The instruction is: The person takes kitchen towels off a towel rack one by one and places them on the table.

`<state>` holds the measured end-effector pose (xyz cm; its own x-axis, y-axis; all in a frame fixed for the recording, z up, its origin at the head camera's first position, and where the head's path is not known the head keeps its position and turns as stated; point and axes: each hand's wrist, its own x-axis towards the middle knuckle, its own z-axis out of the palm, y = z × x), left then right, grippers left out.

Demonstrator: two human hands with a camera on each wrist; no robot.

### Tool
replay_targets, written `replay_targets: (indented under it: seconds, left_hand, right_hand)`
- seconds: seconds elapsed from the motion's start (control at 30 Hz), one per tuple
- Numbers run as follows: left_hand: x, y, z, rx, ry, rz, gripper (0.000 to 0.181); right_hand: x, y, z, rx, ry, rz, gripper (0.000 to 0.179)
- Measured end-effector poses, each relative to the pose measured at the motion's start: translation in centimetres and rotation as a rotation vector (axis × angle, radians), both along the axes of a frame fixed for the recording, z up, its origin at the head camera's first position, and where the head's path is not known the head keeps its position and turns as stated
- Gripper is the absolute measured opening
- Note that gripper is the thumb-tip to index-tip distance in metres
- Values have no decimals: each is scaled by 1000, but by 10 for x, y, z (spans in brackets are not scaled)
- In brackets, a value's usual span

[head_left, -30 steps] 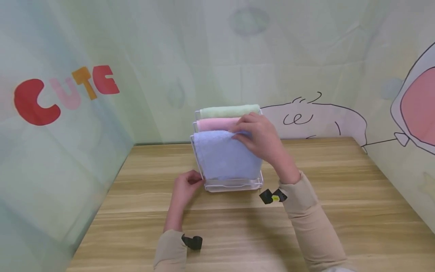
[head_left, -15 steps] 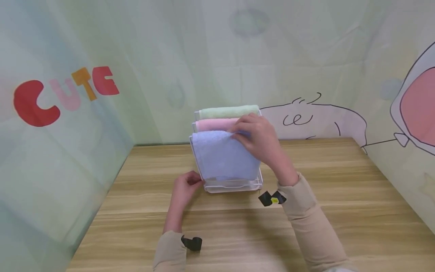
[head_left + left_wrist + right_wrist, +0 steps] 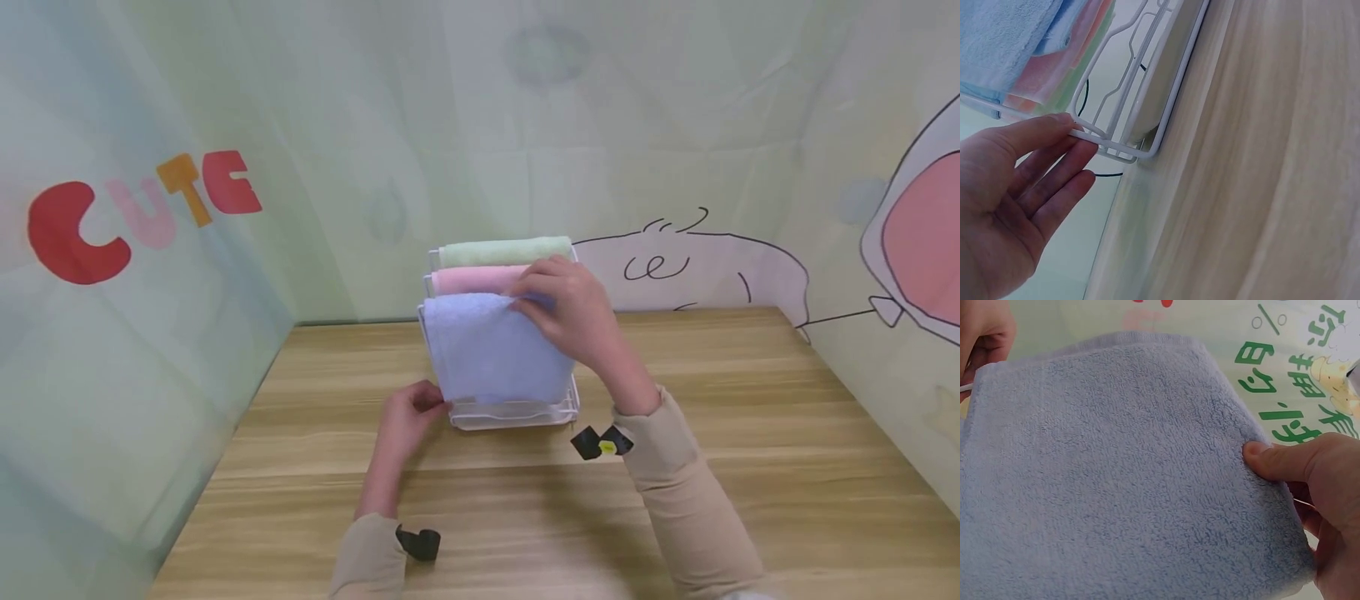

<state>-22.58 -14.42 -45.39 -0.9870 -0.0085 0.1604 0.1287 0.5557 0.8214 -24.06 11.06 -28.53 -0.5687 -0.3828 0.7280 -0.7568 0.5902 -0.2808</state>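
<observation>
A white wire rack [image 3: 517, 425] stands toward the back of the table, bearing folded towels in tiers. In front hangs a light blue towel [image 3: 495, 350]; behind it are a pink towel [image 3: 474, 280] and a pale green towel [image 3: 502, 251]. My right hand [image 3: 576, 308] pinches the blue towel's top edge, its thumb on the near face in the right wrist view. At the rack's lower left corner, my left hand [image 3: 406, 421] pinches the white wire [image 3: 1088, 136] between thumb and fingers. The towel hides most of my right fingers in the right wrist view.
The wooden table [image 3: 495, 500] reaches the printed cloth backdrop [image 3: 360, 167] at the back and sides. Inside the rack's base sits a pale tray [image 3: 1160, 94], close over the tabletop. A black strap piece [image 3: 418, 543] is on the left cuff.
The blue towel has shifted slightly left with my right hand, its lower left corner now nearer the side wire. My left hand stays at the rack corner. The view has tilted slightly.
</observation>
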Motion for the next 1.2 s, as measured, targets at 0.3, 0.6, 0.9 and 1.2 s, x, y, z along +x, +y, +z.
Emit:
replay_targets:
  seconds: [0.3, 0.6, 0.9, 1.2]
  left_hand:
    - [0, -1, -1, 4, 15, -6, 9]
    - [-2, -2, 0, -8, 12, -14, 7]
    - [-3, -3, -1, 0, 11, -25, 7]
    - [-3, -2, -1, 14, 12, -33, 9]
  right_hand:
    - [-1, 0, 5, 40, 19, -20, 9]
    - [-4, 2, 13, 65, 25, 4, 9]
    - [-4, 7, 21, 80, 4, 11, 9]
    - [-5, 10, 49, 136, 30, 13, 9]
